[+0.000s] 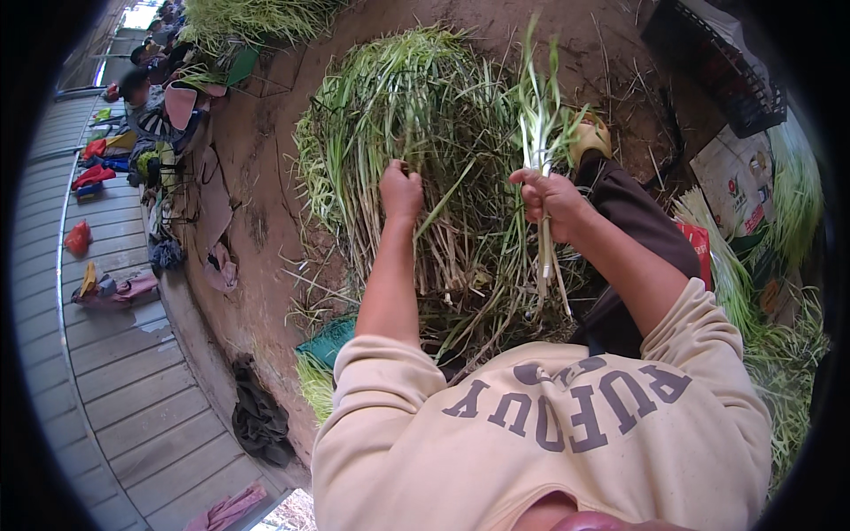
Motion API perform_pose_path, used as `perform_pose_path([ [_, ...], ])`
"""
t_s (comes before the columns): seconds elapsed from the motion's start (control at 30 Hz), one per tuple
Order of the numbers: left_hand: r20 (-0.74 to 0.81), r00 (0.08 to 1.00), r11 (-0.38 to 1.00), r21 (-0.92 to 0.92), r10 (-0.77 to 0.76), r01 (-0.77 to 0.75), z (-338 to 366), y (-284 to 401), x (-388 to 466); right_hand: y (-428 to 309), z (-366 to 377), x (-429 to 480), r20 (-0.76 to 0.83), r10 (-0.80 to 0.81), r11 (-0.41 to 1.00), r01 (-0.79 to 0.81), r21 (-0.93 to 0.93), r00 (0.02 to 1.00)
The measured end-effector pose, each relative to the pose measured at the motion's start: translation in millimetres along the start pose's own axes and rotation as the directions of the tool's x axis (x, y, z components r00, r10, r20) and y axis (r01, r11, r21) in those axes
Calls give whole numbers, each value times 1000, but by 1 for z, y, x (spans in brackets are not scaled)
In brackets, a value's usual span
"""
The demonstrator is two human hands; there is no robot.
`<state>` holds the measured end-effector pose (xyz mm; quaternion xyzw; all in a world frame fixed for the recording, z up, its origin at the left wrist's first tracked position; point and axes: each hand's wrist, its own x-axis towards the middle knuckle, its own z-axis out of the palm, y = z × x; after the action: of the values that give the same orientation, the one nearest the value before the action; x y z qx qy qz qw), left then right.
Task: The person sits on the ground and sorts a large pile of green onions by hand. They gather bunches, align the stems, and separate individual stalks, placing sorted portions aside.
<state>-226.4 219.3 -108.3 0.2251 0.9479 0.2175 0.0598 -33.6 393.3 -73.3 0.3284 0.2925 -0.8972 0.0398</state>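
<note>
Before me lies a large heap of long green leafy stalks (345,146) with pale lower ends, perhaps garlic shoots or a similar vegetable. My left hand (402,192) is over the middle of the heap with its fingers curled; whether a stalk is between them I cannot tell. To the right, my right hand (554,204) is closed around a small bunch of stalks (536,139). White stems and green leaves of this bunch point away from me, and its lower ends stick out below the fist, towards my chest.
A black plastic crate (724,66) stands at the upper right, near a printed board (734,172) and more pale green bundles (720,259). Another green heap (259,20) lies at the top. Several people sit at the upper left, beside a corrugated wall (146,378). Dark cloth (259,415) lies below.
</note>
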Motion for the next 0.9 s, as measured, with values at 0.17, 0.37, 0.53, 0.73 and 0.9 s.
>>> perform_pose_path([
  [0.17, -350, 937, 857, -488, -19, -165, -63, 11, -37, 0, -1, 2, 48, -49, 999, 50, -5, 998],
  [0.37, -186, 983, 759, -642, -10, -114, -82, 24, -57, 13, 12, -2, 138, -93, 991, 104, -80, 986],
  [0.53, -111, 966, 810, -527, 234, -257, -34, 58, -100, 24, 21, -2, 162, -111, 987, 127, -95, 981],
  [0.73, -15, 964, 846, -476, 265, -240, -16, 79, -121, 37, 20, -4, 44, -235, 959, 239, -154, 971],
  [0.9, 99, 987, 702, -712, 126, -18, -9, 83, -117, 41, 24, -10, 115, -261, 943, 278, -182, 959],
])
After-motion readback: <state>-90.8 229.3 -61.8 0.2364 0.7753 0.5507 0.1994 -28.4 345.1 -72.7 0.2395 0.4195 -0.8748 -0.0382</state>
